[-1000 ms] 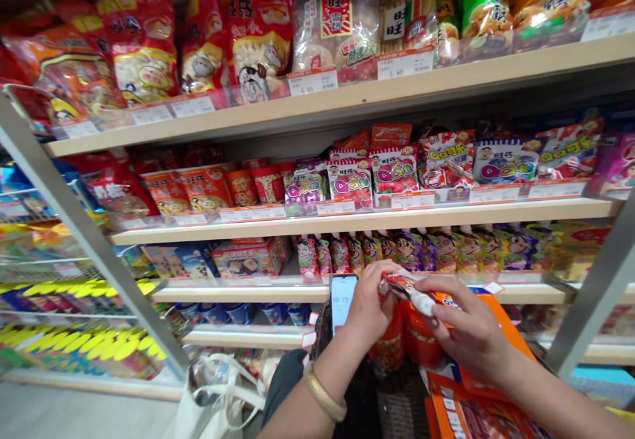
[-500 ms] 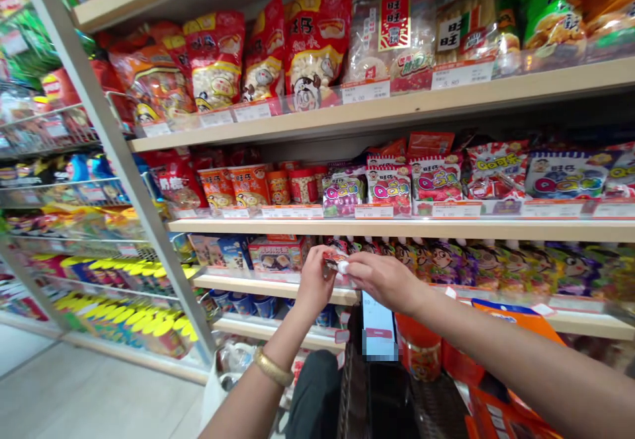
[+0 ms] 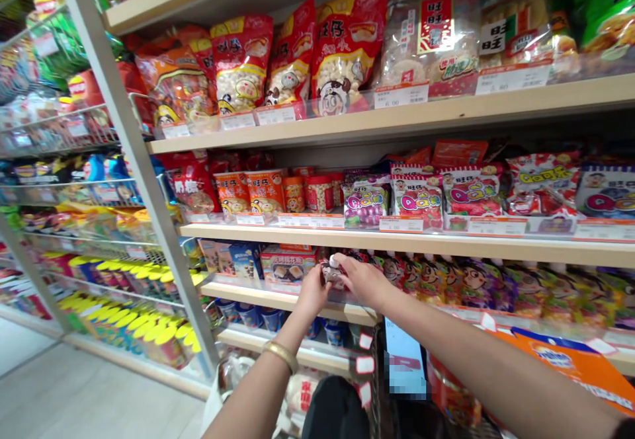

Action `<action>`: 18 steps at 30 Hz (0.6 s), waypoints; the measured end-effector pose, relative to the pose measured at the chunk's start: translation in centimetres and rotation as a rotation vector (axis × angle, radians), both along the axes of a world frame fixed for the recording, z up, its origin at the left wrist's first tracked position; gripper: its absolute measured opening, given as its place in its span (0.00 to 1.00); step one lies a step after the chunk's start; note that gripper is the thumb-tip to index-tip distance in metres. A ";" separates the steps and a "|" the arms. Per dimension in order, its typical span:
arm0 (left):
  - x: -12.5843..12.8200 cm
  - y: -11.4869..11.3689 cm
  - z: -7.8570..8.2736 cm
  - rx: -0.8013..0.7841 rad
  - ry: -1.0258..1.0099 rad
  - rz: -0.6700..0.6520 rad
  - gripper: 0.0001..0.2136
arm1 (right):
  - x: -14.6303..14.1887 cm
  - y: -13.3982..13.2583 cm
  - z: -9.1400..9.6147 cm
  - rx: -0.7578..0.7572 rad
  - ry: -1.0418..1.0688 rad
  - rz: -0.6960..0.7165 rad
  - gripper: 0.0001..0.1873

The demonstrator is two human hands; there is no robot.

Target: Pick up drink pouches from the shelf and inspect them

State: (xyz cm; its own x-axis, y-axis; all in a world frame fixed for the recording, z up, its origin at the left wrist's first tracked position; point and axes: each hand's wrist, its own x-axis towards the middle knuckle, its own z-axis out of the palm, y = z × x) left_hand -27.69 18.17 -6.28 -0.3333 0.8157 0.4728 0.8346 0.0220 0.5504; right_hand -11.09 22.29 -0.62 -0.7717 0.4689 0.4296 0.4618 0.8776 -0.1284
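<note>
A small spouted pouch [image 3: 331,272] with a white cap is held between both hands, at the front of the lower shelf. My left hand [image 3: 314,289] is closed around its left side, and a gold bangle circles that wrist. Closed at the cap end, my right hand [image 3: 366,283] has its fingers at the white cap; most of the pouch is covered by the fingers. Just right of my hands stands a row of similar capped pouches [image 3: 436,280]. A boxed snack [image 3: 286,266] sits on the same shelf, left of my hands.
A phone [image 3: 404,356] with a lit screen lies below my right forearm, by a dark cart or basket. Beside it are a red-lidded jar [image 3: 454,393] and an orange bag [image 3: 570,363]. Above run shelves of gummy bags [image 3: 473,194] and red snack bags [image 3: 350,52]. A grey post [image 3: 126,155] stands left.
The view has shifted left and closer to the shelves. In my hands the pouch has turned so its white cap points up more. Both hands keep hold of it.
</note>
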 end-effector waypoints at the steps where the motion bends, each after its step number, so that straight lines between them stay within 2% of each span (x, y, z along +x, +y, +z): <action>1: -0.1 0.1 -0.2 -0.029 0.002 0.009 0.11 | -0.2 0.1 0.0 -0.008 -0.008 -0.011 0.23; 6: 0.4 0.1 -0.9 -0.158 0.046 0.087 0.09 | -0.9 0.8 -0.4 -0.029 -0.051 -0.096 0.27; 9: 1.4 0.1 -0.8 -0.208 0.097 0.167 0.08 | -1.2 1.2 -0.5 -0.036 -0.080 -0.173 0.30; 12: 2.4 0.2 -0.6 -0.266 0.138 0.229 0.09 | -1.3 1.3 -0.2 -0.040 -0.101 -0.220 0.29; 15: 2.9 0.6 -0.2 -0.335 0.162 0.213 0.11 | -1.2 1.1 0.1 -0.047 -0.112 -0.241 0.26; 18: 3.0 1.0 0.2 -0.399 0.191 0.134 0.10 | -1.4 0.6 0.1 -0.065 -0.122 -0.235 0.21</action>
State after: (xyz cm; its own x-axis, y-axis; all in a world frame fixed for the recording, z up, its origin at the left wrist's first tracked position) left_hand -24.66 19.20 -6.12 -0.3856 0.9022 0.1933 0.8955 0.3155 0.3139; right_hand -12.50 22.90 -0.56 -0.6825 0.6650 0.3033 0.6673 0.7362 -0.1125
